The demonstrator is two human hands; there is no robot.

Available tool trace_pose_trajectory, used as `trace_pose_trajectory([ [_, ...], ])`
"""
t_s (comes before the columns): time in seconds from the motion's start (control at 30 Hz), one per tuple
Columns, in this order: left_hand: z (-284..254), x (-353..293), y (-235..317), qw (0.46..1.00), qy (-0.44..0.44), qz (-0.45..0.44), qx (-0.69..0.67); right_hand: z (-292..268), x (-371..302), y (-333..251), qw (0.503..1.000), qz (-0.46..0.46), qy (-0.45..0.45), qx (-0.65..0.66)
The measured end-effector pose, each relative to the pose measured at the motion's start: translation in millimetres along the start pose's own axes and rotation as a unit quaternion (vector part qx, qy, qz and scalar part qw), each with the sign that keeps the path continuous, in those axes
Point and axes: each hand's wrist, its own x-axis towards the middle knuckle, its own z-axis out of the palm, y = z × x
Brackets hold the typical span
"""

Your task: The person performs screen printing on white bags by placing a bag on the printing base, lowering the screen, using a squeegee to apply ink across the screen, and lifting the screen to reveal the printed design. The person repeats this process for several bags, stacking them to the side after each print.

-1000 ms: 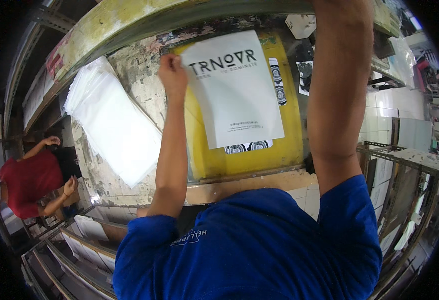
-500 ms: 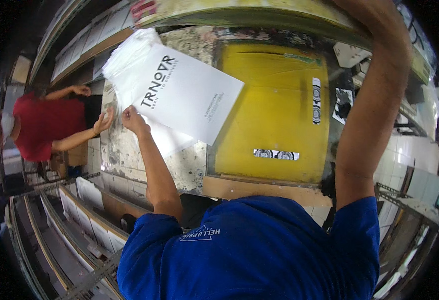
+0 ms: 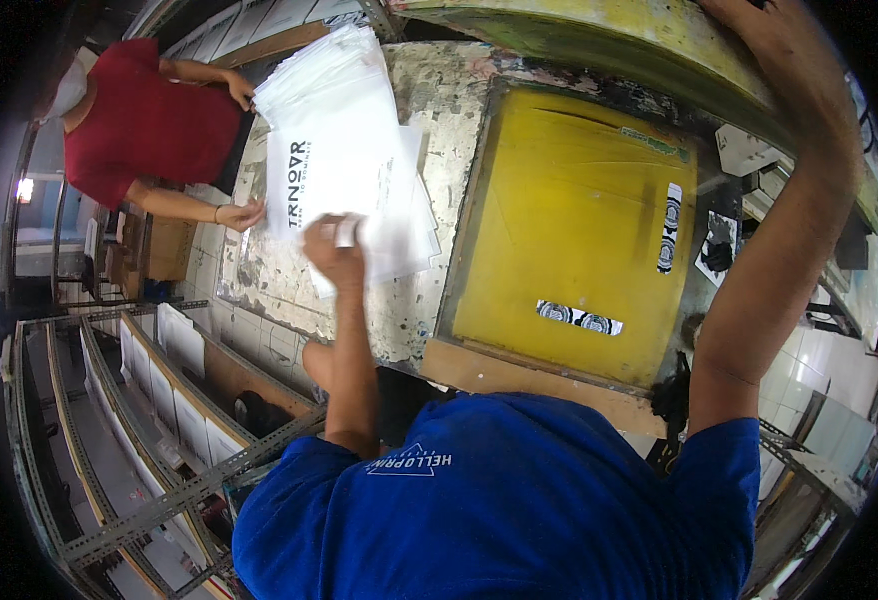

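My left hand (image 3: 335, 255), smeared by motion, is over the near part of a stack of white printed sheets (image 3: 334, 170) with dark lettering. A small white patch shows between its fingers; whether they grip a sheet I cannot tell. Up at the far right, my right hand (image 3: 774, 40) is closed on the edge of a raised, yellow-stained screen printing frame (image 3: 599, 45), with its fingertips partly cut off by the picture's edge. Below that frame lies a flat yellow printing board (image 3: 569, 220) bearing two black-and-white strips, one along its right side (image 3: 669, 228) and one near its front (image 3: 579, 317).
Across the worn, paint-spotted table (image 3: 399, 320), a person in a red shirt (image 3: 164, 125) has both hands by the stack's left side. Metal racks (image 3: 149, 400) with boards stand at the lower left. A brown strip (image 3: 529, 378) edges the table's front.
The top printed sheet has turned and settled onto the stack. My left hand has moved right and slightly nearer me. The view has shifted; my right hand stays at the frame.
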Motion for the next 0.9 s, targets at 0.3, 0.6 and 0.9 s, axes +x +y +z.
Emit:
trace_pose_trajectory([
  [0.3,-0.2,-22.8,91.3,0.994,-0.101,-0.034,-0.027,3.8,2.2,-7.7,0.998,0.052,-0.01,-0.045],
  [0.6,18.0,-29.1,60.4,0.971,-0.192,-0.141,0.015,-17.7,20.0,-11.7,0.986,0.085,-0.136,0.053],
  [0.9,14.2,9.6,68.7,0.86,-0.318,-0.257,-0.305,6.6,7.1,8.0,1.0,-0.014,-0.016,-0.006],
])
